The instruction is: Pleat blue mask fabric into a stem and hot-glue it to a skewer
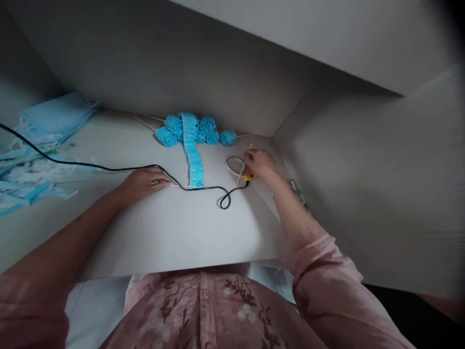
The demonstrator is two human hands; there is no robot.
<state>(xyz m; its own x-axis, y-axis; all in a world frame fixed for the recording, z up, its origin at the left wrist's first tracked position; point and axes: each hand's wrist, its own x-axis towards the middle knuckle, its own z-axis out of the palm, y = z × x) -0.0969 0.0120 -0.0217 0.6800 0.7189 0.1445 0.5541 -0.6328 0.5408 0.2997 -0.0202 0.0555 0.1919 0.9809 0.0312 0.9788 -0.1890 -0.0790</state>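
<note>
My left hand (147, 183) rests low on the work surface, its fingers closed on the end of a thin pale stick (181, 186). The stick's far tip lies at the lower end of a pleated blue strip (194, 162). My right hand (259, 162) is closed around a yellow glue gun (250, 178), mostly hidden beneath the fingers. A thin pale rod and a pale loop (234, 165) show beside those fingers; I cannot tell what they belong to. The strip's upper end lies over a row of blue rolled flowers (207, 127), some on thin sticks.
A black cord (112, 169) crosses the surface from the left, curling before the glue gun. Flat blue face masks (58, 116) are stacked at far left, above cut blue and white scraps (39, 174). Grey panels (181, 63) rise behind and right. Small green-and-white items (300, 194) lie by the right panel.
</note>
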